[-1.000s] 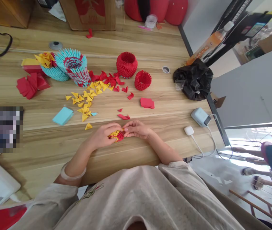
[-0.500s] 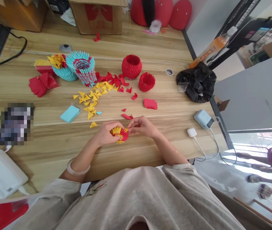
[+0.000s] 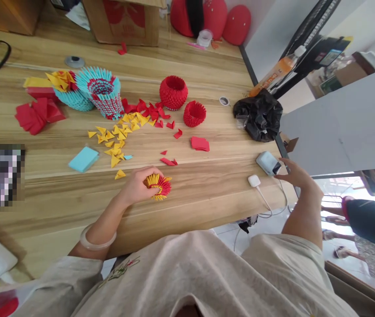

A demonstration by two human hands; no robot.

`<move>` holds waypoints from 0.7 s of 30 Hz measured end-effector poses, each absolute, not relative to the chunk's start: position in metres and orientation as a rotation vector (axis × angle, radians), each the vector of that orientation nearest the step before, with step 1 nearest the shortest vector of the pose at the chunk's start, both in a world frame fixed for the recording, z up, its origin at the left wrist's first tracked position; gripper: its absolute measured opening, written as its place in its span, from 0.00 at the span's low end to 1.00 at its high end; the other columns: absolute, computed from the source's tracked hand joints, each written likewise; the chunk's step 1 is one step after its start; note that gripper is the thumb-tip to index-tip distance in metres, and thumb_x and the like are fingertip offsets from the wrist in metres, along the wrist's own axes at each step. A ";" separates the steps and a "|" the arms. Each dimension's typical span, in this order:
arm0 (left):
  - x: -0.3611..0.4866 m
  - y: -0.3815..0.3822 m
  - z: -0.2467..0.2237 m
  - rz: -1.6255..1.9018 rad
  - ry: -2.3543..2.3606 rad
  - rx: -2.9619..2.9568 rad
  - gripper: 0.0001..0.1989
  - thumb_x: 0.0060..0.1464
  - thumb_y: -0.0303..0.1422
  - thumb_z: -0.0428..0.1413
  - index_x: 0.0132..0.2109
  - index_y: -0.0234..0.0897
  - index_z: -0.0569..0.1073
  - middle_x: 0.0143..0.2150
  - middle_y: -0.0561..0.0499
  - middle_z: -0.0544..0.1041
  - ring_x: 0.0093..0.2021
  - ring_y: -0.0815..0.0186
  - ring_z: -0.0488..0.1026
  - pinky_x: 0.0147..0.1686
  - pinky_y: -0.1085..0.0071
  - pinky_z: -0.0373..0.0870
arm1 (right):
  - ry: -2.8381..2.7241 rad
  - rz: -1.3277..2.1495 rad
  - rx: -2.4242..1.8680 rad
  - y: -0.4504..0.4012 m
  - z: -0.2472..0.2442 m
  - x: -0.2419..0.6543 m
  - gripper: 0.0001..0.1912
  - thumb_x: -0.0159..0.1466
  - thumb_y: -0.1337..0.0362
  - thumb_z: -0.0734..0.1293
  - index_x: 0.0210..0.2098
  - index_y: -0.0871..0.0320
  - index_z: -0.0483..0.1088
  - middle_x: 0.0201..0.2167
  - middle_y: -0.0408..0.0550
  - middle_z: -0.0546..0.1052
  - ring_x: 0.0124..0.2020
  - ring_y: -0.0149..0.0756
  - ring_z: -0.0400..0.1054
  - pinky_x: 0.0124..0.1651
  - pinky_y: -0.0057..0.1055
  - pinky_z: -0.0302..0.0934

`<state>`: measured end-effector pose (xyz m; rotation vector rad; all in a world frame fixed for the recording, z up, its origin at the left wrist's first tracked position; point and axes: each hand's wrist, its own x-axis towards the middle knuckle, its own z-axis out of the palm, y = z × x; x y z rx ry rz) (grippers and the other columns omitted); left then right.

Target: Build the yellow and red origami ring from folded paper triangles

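My left hand (image 3: 141,185) is closed around a small ring of folded paper pieces, yellow and red (image 3: 163,187), above the front of the table. A yellow piece sticks out at its upper right side. Off to the right, my right hand (image 3: 301,176) has its thumb and fingers apart beside the end of a pale blue power bank (image 3: 267,163); whether they touch it or its cable I cannot tell. Loose yellow triangles (image 3: 116,149) and folded red pieces (image 3: 169,161) lie beyond my left hand. A stack of red paper slips (image 3: 200,143) rests to their right.
Two red paper bowls (image 3: 173,93) and a turquoise-red paper vase (image 3: 103,94) stand farther back. A turquoise paper pad (image 3: 84,159) lies at left. A white charger (image 3: 254,180) with a cable and a black bag (image 3: 260,114) are at right. People's legs show beyond the table.
My right hand has left the paper ring and moved far right to the power bank. My left hand keeps hold of the ring. The view has shifted to the right.
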<state>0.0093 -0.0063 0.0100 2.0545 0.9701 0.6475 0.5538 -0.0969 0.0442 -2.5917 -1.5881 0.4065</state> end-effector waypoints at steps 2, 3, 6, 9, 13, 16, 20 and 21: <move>0.009 -0.007 0.009 0.640 0.981 2.055 0.12 0.38 0.26 0.52 0.34 0.35 0.72 0.31 0.53 0.75 0.30 0.69 0.69 0.32 0.72 0.65 | -1.552 0.525 -2.586 -0.101 0.036 0.560 0.30 0.46 0.69 0.73 0.49 0.58 0.66 0.45 0.62 0.72 0.44 0.45 0.68 0.44 0.39 0.57; 0.009 -0.007 0.010 0.640 0.988 2.054 0.11 0.38 0.25 0.52 0.34 0.35 0.72 0.31 0.53 0.75 0.30 0.69 0.69 0.32 0.72 0.65 | -1.519 0.551 -2.600 -0.102 0.032 0.560 0.31 0.46 0.68 0.73 0.50 0.56 0.65 0.42 0.59 0.73 0.41 0.44 0.70 0.43 0.39 0.58; 0.007 -0.007 0.012 0.653 1.007 2.036 0.11 0.38 0.25 0.52 0.34 0.35 0.72 0.30 0.54 0.75 0.30 0.69 0.68 0.34 0.73 0.65 | -1.415 0.549 -2.615 -0.102 0.026 0.558 0.33 0.44 0.67 0.74 0.49 0.54 0.65 0.36 0.54 0.74 0.35 0.43 0.71 0.41 0.41 0.60; 0.006 -0.006 0.015 0.652 1.034 2.022 0.11 0.38 0.25 0.53 0.34 0.35 0.72 0.31 0.54 0.75 0.29 0.70 0.68 0.34 0.74 0.65 | -1.327 0.528 -2.620 -0.099 0.025 0.557 0.30 0.40 0.66 0.75 0.43 0.53 0.68 0.33 0.52 0.74 0.31 0.43 0.70 0.38 0.41 0.61; 0.004 -0.006 0.016 0.652 1.039 2.003 0.11 0.37 0.25 0.53 0.34 0.35 0.72 0.32 0.53 0.75 0.30 0.69 0.69 0.34 0.74 0.65 | -1.368 0.369 -2.648 -0.094 0.023 0.551 0.25 0.37 0.65 0.76 0.34 0.52 0.68 0.24 0.47 0.72 0.26 0.44 0.69 0.36 0.45 0.60; 0.003 -0.006 0.017 0.671 1.027 1.987 0.11 0.38 0.25 0.54 0.34 0.35 0.72 0.33 0.53 0.76 0.32 0.68 0.70 0.35 0.73 0.65 | -1.451 0.332 -2.619 -0.095 0.025 0.552 0.23 0.38 0.64 0.76 0.33 0.51 0.68 0.23 0.48 0.71 0.25 0.45 0.70 0.33 0.45 0.59; 0.002 -0.005 0.017 0.673 1.034 1.986 0.11 0.38 0.25 0.54 0.34 0.35 0.72 0.34 0.52 0.76 0.33 0.67 0.71 0.37 0.72 0.66 | -1.643 0.314 -2.673 -0.093 0.040 0.553 0.27 0.41 0.63 0.75 0.41 0.51 0.70 0.41 0.63 0.74 0.35 0.51 0.73 0.34 0.44 0.61; 0.003 -0.005 0.016 0.670 1.038 1.987 0.11 0.38 0.25 0.54 0.34 0.36 0.72 0.34 0.52 0.76 0.33 0.67 0.71 0.37 0.72 0.66 | -1.687 0.205 -2.696 -0.091 0.045 0.548 0.28 0.42 0.64 0.75 0.43 0.51 0.69 0.48 0.67 0.72 0.39 0.52 0.73 0.35 0.45 0.61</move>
